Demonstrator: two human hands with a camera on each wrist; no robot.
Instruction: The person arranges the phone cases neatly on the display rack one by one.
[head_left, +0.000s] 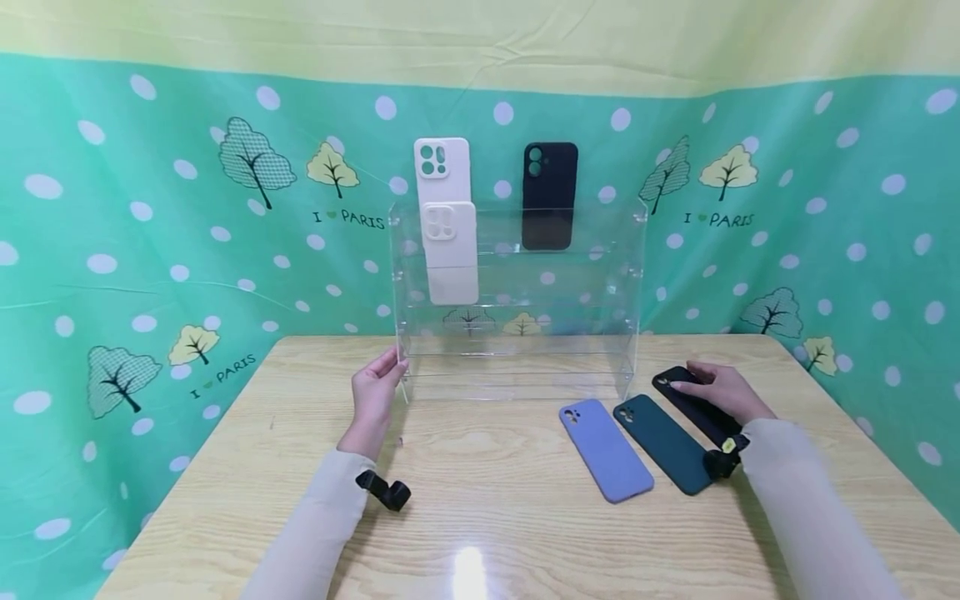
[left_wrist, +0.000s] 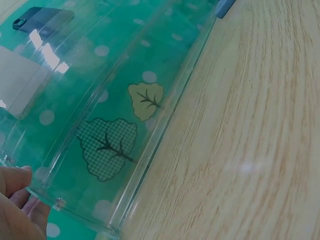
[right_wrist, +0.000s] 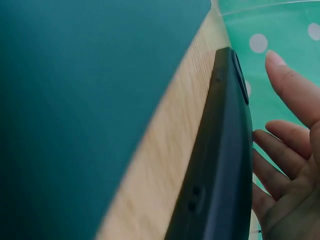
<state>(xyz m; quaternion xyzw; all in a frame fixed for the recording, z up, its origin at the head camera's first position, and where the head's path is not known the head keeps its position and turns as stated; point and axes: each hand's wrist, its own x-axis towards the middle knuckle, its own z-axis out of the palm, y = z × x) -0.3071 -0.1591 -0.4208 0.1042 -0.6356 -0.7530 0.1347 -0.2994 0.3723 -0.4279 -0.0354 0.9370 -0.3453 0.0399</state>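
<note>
My left hand (head_left: 377,385) grips the left side of a clear acrylic display stand (head_left: 517,387). In the left wrist view, its thumb (left_wrist: 16,178) lies on one face of the side panel and the other fingers are behind it. On the table at the right, my right hand (head_left: 723,392) is over a black phone case (head_left: 693,407). The right wrist view shows its fingertips (right_wrist: 260,137) right at the edge of the black case (right_wrist: 225,150), with the thumb (right_wrist: 287,82) spread away. A dark teal phone case (head_left: 663,444) and a lavender one (head_left: 606,450) lie beside it.
Two white phone cases, an upper one (head_left: 442,185) and a lower one (head_left: 452,283), stand on the stand's left side. Another black case (head_left: 550,196) stands on its top tier. Behind the wooden table (head_left: 262,467) hangs a green dotted curtain (head_left: 172,275).
</note>
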